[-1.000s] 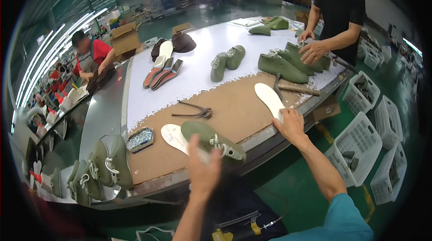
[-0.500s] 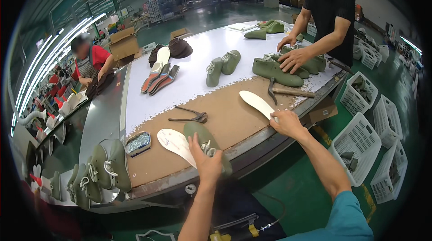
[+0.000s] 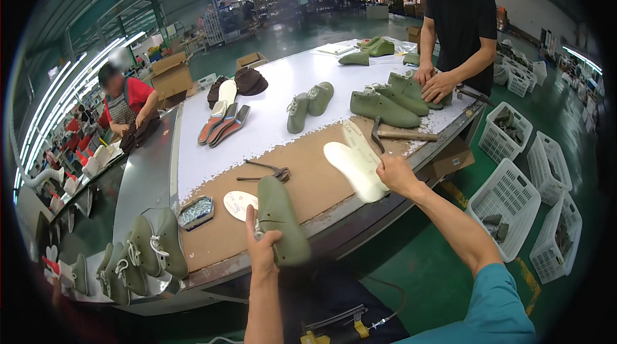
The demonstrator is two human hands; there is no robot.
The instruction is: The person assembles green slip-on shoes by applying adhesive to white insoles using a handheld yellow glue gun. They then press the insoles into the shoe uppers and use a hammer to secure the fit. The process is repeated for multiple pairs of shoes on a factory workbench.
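Note:
My left hand (image 3: 262, 255) grips a green shoe last (image 3: 283, 225), its smooth, slit underside turned up and white lacing at its left edge. An off-white insole (image 3: 239, 203) with dark markings lies on the table, partly hidden behind that last. My right hand (image 3: 395, 175) pinches another off-white insole (image 3: 350, 167) by its edge, tilted and slightly blurred. Beside it a paler insole shape (image 3: 361, 141) reaches up toward a hammer (image 3: 406, 134). Metal pincers (image 3: 267, 171) lie just beyond the held last.
A tray of small metal tacks (image 3: 196, 213) sits at the table's left, beside several laced green lasts (image 3: 166, 241). A co-worker's hands (image 3: 437, 85) touch green lasts (image 3: 389, 107) at the far right. White crates (image 3: 504, 206) stand on the floor. Another person works at far left.
My left hand has rolled the last over, from laced side to underside, and shifted slightly left. My right hand has moved a little left and turned the insole, showing its broad face.

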